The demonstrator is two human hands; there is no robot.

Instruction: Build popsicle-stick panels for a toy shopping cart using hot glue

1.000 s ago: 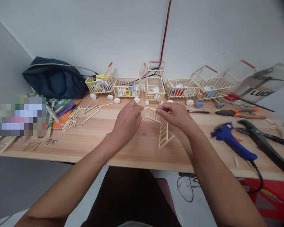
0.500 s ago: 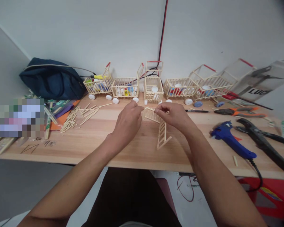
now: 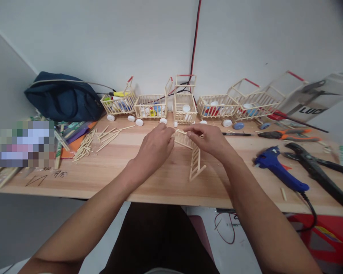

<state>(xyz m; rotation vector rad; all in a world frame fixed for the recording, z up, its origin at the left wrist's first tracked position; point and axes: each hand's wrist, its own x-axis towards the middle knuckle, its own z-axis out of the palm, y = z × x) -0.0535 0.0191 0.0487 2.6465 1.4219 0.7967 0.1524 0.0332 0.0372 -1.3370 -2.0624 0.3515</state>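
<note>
At the table's (image 3: 103, 169) middle, the person's left hand (image 3: 157, 147) pinches the stick frame's (image 3: 199, 158) left end; the right hand (image 3: 210, 139) meets its far rail, whether pinching cannot be told. Far right, a pack (image 3: 317, 101) reads "LUC"; near left, black handwriting (image 3: 60, 174) is illegible.

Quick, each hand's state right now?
Left hand: closed, apparently pinching the pale, ladder-like wooden-stick frame.
Right hand: fingers curled at the frame; grip cannot be told.

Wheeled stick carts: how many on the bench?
5, in one row: leftmost cart by the blue bag, second cart, middle cart, fourth cart, rightmost cart. None looks hidden.
</note>
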